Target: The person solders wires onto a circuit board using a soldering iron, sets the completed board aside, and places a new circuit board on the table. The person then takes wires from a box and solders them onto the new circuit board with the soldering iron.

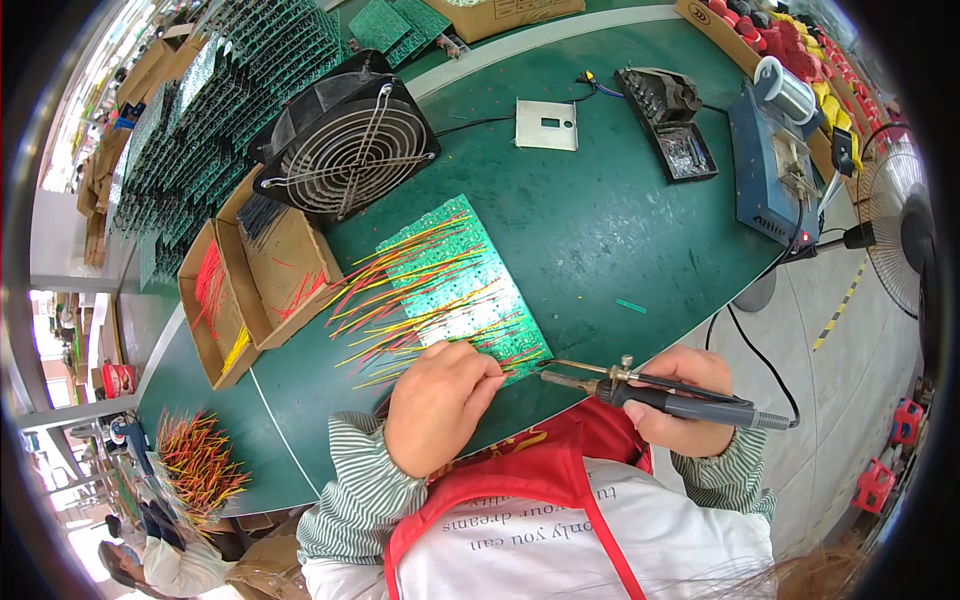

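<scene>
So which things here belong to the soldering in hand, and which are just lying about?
In use:
left hand on the wires
right hand holding the soldering iron
green circuit board
red and yellow wires

Lying about:
black fan
metal plate
solder spool
cardboard boxes

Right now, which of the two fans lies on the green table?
The square black fan with the wire grille, behind the green circuit board. The other, a round pedestal fan, stands on the floor at the right.

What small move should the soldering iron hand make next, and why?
Probably ease the soldering iron tip left to the green circuit board edge: the right hand holds it just short, where the left hand pinches a wire.
</scene>
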Demonstrator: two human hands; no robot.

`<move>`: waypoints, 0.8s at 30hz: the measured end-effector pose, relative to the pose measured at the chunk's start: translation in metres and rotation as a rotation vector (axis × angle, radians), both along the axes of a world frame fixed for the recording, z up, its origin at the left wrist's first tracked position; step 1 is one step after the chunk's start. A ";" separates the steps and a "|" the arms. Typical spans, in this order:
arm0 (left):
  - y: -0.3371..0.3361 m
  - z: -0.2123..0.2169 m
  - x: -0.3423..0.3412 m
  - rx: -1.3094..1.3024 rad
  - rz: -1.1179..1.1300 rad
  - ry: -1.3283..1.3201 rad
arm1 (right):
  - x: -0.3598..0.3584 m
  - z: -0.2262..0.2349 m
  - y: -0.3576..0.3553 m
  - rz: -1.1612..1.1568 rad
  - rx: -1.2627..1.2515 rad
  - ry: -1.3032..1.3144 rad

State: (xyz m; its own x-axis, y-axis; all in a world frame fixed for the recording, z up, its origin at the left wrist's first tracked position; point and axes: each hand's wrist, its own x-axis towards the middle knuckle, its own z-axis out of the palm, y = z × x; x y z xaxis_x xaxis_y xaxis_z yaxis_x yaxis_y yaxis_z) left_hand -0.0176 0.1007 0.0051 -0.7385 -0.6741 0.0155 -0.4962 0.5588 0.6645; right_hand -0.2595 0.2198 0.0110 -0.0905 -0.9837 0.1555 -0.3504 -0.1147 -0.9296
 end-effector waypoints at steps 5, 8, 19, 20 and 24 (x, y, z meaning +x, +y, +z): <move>0.000 -0.003 -0.003 0.016 0.003 -0.051 | 0.007 -0.005 -0.001 0.012 0.008 -0.032; -0.001 -0.003 -0.003 0.021 -0.005 -0.035 | 0.008 -0.008 -0.003 0.003 -0.007 -0.057; -0.003 -0.001 -0.001 0.066 -0.051 -0.080 | 0.006 -0.006 -0.005 0.032 0.027 -0.031; -0.003 -0.001 -0.001 0.066 -0.051 -0.080 | 0.004 -0.004 -0.004 0.032 0.026 -0.031; -0.002 0.000 -0.001 0.037 -0.043 -0.084 | -0.001 -0.002 0.000 -0.008 0.021 -0.003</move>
